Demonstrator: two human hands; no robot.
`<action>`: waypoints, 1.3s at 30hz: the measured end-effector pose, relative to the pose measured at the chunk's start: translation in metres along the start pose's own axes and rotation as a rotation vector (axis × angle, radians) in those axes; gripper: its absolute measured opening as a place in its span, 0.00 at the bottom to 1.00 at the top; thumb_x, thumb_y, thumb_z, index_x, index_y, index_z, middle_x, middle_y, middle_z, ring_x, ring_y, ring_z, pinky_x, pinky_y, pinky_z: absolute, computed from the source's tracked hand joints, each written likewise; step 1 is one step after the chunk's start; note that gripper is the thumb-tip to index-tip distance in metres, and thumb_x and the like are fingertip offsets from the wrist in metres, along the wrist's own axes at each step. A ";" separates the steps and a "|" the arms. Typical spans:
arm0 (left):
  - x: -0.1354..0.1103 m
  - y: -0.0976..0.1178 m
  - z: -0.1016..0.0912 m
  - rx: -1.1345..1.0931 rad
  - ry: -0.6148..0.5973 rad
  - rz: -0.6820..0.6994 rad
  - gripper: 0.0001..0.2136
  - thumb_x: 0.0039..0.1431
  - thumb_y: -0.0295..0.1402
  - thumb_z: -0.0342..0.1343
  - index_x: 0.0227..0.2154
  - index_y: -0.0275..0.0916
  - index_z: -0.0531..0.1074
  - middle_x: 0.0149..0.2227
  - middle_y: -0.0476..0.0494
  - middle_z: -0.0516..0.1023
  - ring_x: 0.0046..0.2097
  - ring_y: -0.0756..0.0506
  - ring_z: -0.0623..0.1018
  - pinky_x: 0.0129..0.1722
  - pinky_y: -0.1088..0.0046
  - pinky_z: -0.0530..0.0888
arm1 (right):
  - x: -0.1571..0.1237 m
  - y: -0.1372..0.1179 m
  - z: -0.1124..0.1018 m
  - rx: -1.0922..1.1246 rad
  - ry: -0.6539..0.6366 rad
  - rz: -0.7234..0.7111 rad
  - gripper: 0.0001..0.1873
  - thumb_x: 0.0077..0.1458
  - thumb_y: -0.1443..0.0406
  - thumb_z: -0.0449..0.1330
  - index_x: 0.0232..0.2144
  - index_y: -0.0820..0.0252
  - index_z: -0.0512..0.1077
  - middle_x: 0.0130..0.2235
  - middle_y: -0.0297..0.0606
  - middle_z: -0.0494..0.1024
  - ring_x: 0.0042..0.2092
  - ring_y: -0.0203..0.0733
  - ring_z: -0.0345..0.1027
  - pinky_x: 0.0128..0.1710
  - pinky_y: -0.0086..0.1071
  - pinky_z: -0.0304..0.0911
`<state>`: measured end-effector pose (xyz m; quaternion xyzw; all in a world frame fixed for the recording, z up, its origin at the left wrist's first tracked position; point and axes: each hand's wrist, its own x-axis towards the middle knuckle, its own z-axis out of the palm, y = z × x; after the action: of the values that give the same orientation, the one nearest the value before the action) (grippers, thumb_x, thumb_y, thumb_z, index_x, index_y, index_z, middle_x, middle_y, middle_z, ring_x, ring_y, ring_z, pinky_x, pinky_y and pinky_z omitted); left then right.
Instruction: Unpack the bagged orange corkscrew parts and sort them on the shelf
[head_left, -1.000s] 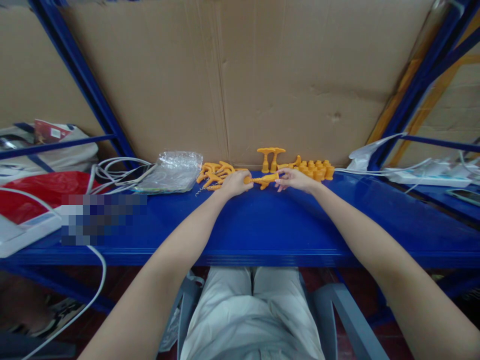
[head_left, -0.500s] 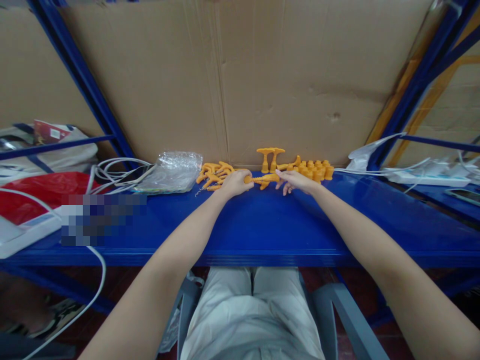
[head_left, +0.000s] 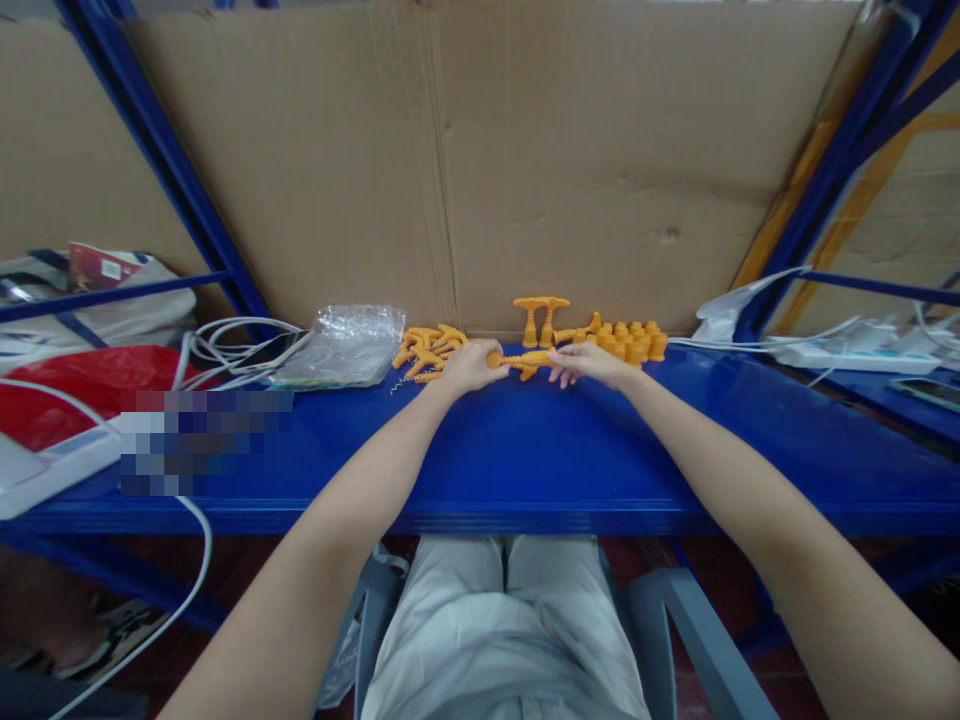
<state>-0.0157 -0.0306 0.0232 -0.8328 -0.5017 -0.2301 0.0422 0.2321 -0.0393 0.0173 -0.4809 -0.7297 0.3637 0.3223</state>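
An orange corkscrew (head_left: 527, 358) lies level between my hands above the table. My left hand (head_left: 469, 368) is closed around its round end. At the other end, the fingertips of my right hand (head_left: 587, 362) pinch it, with the lower fingers loosely bent. Left of my left hand is a pile of orange corkscrew handles (head_left: 424, 345), and a metal spiral pokes out of it. Two T-shaped orange corkscrews (head_left: 541, 312) stand upright behind my hands. Behind my right hand, several orange cylindrical sleeves (head_left: 637, 343) stand in a cluster, with another orange piece (head_left: 581, 328) lying beside them.
The blue table (head_left: 517, 450) meets a cardboard wall (head_left: 562, 150) at the back. Clear plastic packaging (head_left: 345, 345) lies left of the handles. White cables (head_left: 240, 335) and a red bag (head_left: 67, 390) are further left. A power strip (head_left: 855, 352) lies at right.
My right hand has shifted slightly left, and its fingertips now close on the end of the corkscrew. My left hand stays nearly where it was.
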 end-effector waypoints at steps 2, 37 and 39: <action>0.000 0.000 0.001 -0.001 0.011 -0.004 0.14 0.58 0.40 0.60 0.44 0.39 0.79 0.44 0.40 0.84 0.48 0.37 0.81 0.41 0.69 0.73 | -0.001 -0.002 0.002 0.002 0.008 0.012 0.28 0.62 0.46 0.59 0.25 0.64 0.77 0.29 0.45 0.82 0.24 0.32 0.71 0.25 0.25 0.63; 0.002 -0.001 0.003 -0.015 0.047 0.017 0.12 0.57 0.41 0.60 0.38 0.38 0.78 0.39 0.40 0.84 0.43 0.40 0.81 0.38 0.70 0.72 | -0.003 -0.005 0.004 0.089 0.072 0.029 0.18 0.62 0.54 0.63 0.28 0.62 0.76 0.34 0.44 0.85 0.26 0.32 0.72 0.25 0.25 0.62; 0.002 -0.001 0.004 -0.019 0.049 0.019 0.12 0.56 0.41 0.60 0.38 0.39 0.78 0.38 0.41 0.84 0.42 0.40 0.81 0.38 0.70 0.72 | -0.003 -0.005 0.004 0.091 0.070 0.040 0.19 0.63 0.53 0.62 0.28 0.62 0.76 0.34 0.45 0.85 0.26 0.32 0.72 0.26 0.25 0.62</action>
<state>-0.0149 -0.0270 0.0207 -0.8320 -0.4904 -0.2549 0.0486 0.2274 -0.0442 0.0191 -0.4928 -0.6909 0.3858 0.3619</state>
